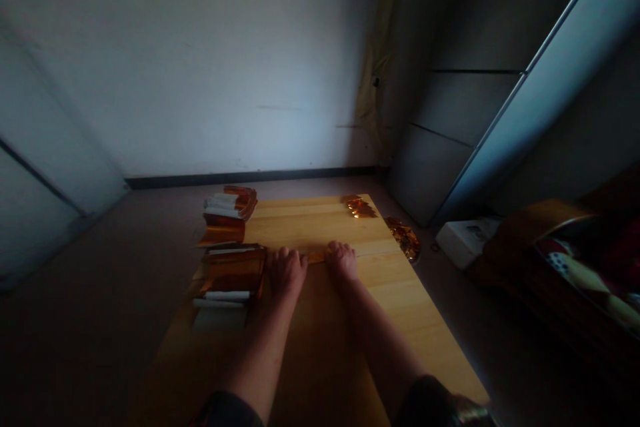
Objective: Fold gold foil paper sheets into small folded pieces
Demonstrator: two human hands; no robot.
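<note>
A narrow copper-coloured foil strip (316, 257) lies across the middle of the wooden table (390, 293), with one hand at each end of it. My left hand (287, 269) is closed on its left end, fingers curled down against the tabletop. At the right end my right hand (343, 260) is closed over the strip in the same way. Close beside my left hand is a stack of shiny copper-coloured sheets (233, 268) with white paper edges. The parts of the strip beneath my fingers are hidden.
Another bundle of copper-coloured and white sheets (230, 205) sits at the table's back left corner. Folded shiny foil pieces (360, 206) lie at the back right. On the floor beyond the right edge are a crumpled foil heap (404, 240) and a white box (465, 240).
</note>
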